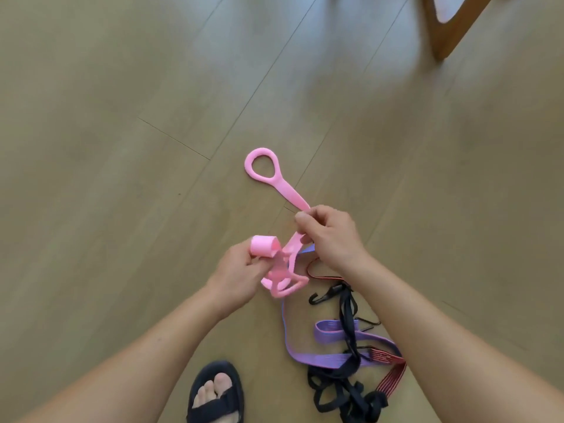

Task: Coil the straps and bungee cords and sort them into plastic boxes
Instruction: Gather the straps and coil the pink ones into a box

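Note:
A pink stretch band with ring-shaped loops [268,184] hangs between both hands above the wooden floor. My left hand [236,277] pinches its rolled-up end, a short pink coil at the fingertips, with more pink loops bunched beside the palm. My right hand [328,236] grips the band's middle, and the far ring loop stretches away up and to the left. Below my right forearm a tangle lies on the floor: a purple flat strap [323,358], black straps [338,389], a red-and-black bungee cord [392,377] and a black hook [323,296].
A wooden furniture leg [451,29] stands at the top right. A foot in a black sandal [215,395] is at the bottom edge, left of the strap tangle. No plastic box is in view.

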A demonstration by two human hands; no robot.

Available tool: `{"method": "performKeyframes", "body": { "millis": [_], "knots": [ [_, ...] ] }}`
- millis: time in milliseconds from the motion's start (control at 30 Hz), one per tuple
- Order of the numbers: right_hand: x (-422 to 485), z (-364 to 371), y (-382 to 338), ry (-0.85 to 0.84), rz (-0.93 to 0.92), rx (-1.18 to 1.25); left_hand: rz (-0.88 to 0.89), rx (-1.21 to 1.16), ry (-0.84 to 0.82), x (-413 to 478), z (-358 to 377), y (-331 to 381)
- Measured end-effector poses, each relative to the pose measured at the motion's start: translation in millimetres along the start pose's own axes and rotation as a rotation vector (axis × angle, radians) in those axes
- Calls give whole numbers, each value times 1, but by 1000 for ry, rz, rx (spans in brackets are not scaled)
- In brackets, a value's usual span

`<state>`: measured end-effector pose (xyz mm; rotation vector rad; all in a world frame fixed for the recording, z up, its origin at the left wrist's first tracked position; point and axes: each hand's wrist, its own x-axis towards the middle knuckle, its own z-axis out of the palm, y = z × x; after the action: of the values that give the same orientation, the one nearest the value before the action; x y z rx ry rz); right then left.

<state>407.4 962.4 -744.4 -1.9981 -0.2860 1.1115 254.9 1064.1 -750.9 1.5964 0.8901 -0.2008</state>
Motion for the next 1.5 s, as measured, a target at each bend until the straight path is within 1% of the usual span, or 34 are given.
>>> {"method": "performKeyframes", "body": {
  "millis": [67, 100, 200, 267, 333, 367, 467, 533, 633, 700, 833, 933, 967, 1100, 1200, 1267, 1367, 1433, 1500],
  "knots": [
    [36, 11, 15, 125, 84, -234, -113, -93, 122, 2, -7, -10],
    [53, 17, 24, 145, 143, -358, -139, -119, 170, 3, -11, -15],
    [87, 38, 47, 114, 284, -586, -148, -177, 231, 8, -21, -23],
    [93, 49, 55, 77, 293, -652, -149, -193, 273, 12, -26, -22],
    [85, 52, 51, 40, 244, -616, -159, -182, 321, 11, -30, -14],
    [77, 52, 45, 35, 197, -526, -158, -170, 331, 8, -31, -7],
    [29, 38, 9, 44, 96, -107, -143, -111, 317, -15, -32, 28],
    [-14, 17, -21, -12, 50, 52, -114, -37, 277, -40, -32, 60],
    [-85, -28, -72, -73, 7, 160, 3, 7, 197, -81, -34, 121],
    [-134, -62, -112, -62, -10, 182, 62, -38, 148, -109, -40, 172],
    [-236, -128, -195, 26, -154, 82, 147, -161, 71, -173, -47, 287],
    [-315, -180, -262, 2, -206, 229, 204, -221, -18, -232, -44, 371],
    [-341, -196, -279, -9, -228, 242, 225, -222, -39, -252, -41, 396],
    [-442, -257, -339, 32, -346, 145, 286, -213, -75, -339, -28, 488],
    [-516, -294, -374, 44, -462, -5, 363, -197, -191, -403, -16, 545],
    [-561, -315, -395, 96, -576, -160, 400, -239, -295, -441, -10, 577],
    [-619, -335, -415, 256, -675, -329, 453, -255, -420, -486, -6, 605],
    [-650, -341, -418, 394, -714, -363, 482, -249, -477, -507, -5, 614],
    [-677, -341, -418, 506, -721, -295, 502, -258, -557, -524, -1, 618]
  ]
}}
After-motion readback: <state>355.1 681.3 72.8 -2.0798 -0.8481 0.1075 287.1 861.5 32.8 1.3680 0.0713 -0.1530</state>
